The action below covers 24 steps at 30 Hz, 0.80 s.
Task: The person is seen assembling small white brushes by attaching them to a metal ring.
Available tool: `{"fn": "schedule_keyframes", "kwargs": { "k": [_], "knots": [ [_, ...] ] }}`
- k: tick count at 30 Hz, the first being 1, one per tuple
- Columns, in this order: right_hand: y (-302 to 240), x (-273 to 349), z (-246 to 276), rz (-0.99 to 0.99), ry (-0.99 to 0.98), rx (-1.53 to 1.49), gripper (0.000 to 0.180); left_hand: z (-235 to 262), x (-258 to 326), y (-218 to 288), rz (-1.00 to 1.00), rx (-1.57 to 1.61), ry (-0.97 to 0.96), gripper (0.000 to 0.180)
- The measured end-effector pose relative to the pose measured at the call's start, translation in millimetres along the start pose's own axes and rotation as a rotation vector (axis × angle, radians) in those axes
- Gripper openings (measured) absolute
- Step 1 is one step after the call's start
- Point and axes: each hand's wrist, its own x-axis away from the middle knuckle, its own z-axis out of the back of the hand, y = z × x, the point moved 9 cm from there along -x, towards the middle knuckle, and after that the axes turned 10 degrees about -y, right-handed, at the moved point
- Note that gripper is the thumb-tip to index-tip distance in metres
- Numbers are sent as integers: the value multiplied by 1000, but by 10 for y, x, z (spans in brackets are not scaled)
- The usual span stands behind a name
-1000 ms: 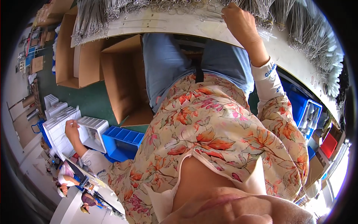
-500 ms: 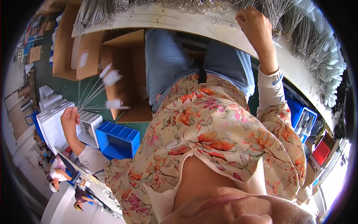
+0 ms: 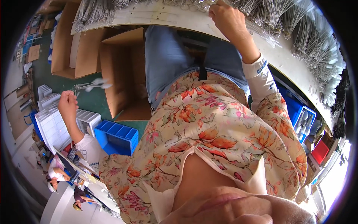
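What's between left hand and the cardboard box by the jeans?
Head view: a blurred wire bundle with pale ends, green floor below, between left hand and cardboard box.

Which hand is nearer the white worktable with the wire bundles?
Right. The right hand is over the worktable, close to the wire bundles; the left hand is well off it, out to the left near the white bins.

Blurry bunch of thin wires (image 3: 90, 86) with whitish ends, sticking out rightward from the left hand (image 3: 68, 101). More silvery wires (image 3: 266, 15) are heaped on the far bench (image 3: 167, 17), beside the right hand (image 3: 228, 20).
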Motion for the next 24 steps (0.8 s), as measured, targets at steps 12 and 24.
{"fn": "schedule_keyframes", "kwargs": {
  "k": [12, 24],
  "knots": [
    [28, 65, 542, -36, 233, -142, 9, -457, 52, 811, -422, 244, -201, 11],
    [568, 106, 1313, -150, 763, -499, 10, -348, 522, 1519, -536, -180, 230, 12]
  ]
}}
